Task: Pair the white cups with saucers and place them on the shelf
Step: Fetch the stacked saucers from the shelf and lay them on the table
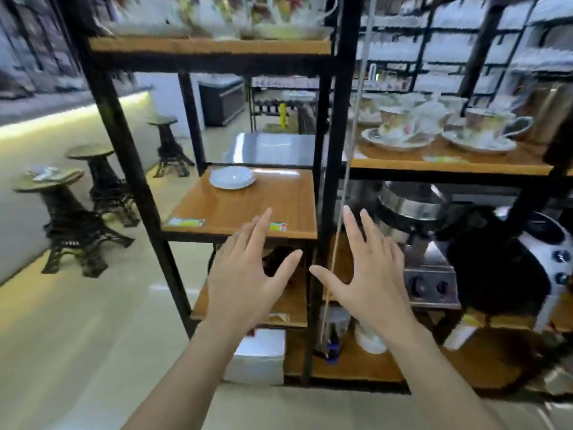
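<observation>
A white saucer (232, 178) lies alone at the back of the wooden middle shelf (248, 209) of a black-framed rack. My left hand (248, 274) hovers in front of that shelf's front edge, fingers spread, holding nothing. My right hand (369, 274) hangs beside it, in front of the rack's black upright post (331, 150), also spread and empty. On the shelf to the right stand flower-patterned cups on saucers (400, 128), (483, 131). More cups (297, 13) sit blurred on the top shelf.
Steel and black kitchen appliances (434, 268) fill the lower right shelves. A white box (257, 355) sits on the floor under the rack. Three Eiffel-tower-shaped stools (74, 225) stand along a lit counter at left. A thin cord (347, 169) hangs down by the post.
</observation>
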{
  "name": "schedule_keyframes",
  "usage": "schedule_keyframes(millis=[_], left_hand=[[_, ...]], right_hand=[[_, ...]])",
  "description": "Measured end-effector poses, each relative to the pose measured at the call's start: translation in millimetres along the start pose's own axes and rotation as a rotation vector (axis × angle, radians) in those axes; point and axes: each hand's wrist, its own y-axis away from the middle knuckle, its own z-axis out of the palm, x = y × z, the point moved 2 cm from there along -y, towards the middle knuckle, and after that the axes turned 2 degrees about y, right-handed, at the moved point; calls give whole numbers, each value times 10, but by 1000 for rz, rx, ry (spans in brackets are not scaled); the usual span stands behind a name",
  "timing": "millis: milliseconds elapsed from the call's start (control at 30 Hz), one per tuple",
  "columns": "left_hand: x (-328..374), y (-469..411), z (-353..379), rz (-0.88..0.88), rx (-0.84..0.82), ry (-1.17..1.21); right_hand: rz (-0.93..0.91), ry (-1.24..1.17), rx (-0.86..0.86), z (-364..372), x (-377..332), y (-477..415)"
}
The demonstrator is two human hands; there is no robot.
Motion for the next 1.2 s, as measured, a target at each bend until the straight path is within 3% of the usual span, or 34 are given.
schedule_keyframes(millis=[267, 467, 733, 967, 1100, 1200], left_hand=[[-955, -1061, 170, -163, 71, -111], [-1658, -1662, 234, -230, 102, -144], [-2450, -2545, 543, -224, 16, -116], [-3035, -3229, 842, -234, -160, -131], [-3296, -3345, 1047, -395, -300, 44], [-3376, -3422, 1116, -495, -301, 267]], right_hand=[[-150, -130, -75, 913, -227, -1420], [-123, -162, -135, 1395, -400, -2232], [49, -104, -157, 2080, -541, -3051], [209, -115, -238, 2652, -521, -3586], [325, -233, -319, 2885, -525, -3712], [467, -402, -362, 3020, -531, -3809]])
